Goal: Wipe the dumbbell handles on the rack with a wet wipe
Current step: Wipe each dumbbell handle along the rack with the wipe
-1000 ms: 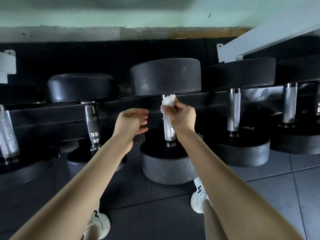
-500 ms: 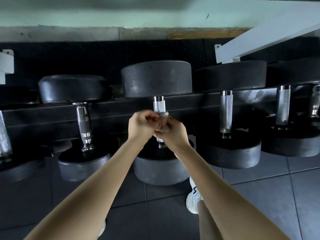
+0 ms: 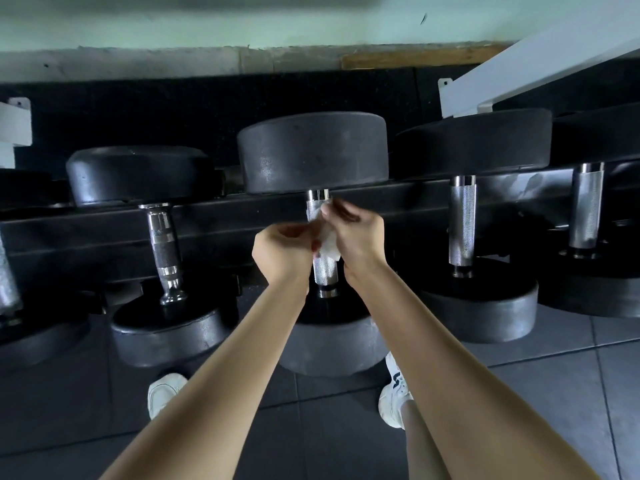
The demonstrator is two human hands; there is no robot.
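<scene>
A black dumbbell lies across the rack in front of me, its knurled steel handle running towards me. A white wet wipe hangs in front of the handle's upper half. My right hand pinches the wipe at its top and right side. My left hand is just left of the handle, its fingertips pinching the wipe's left edge. The handle's lower part shows bare below the wipe.
Other dumbbells sit on the same rack: one with a chromed handle to the left, and two with knurled handles to the right. A white bar slants at upper right. My two white shoes stand on the dark floor.
My left hand came in from the left and joined the right at the handle. Both hands now hold the wipe spread between them, and the wipe has moved back up the handle.
</scene>
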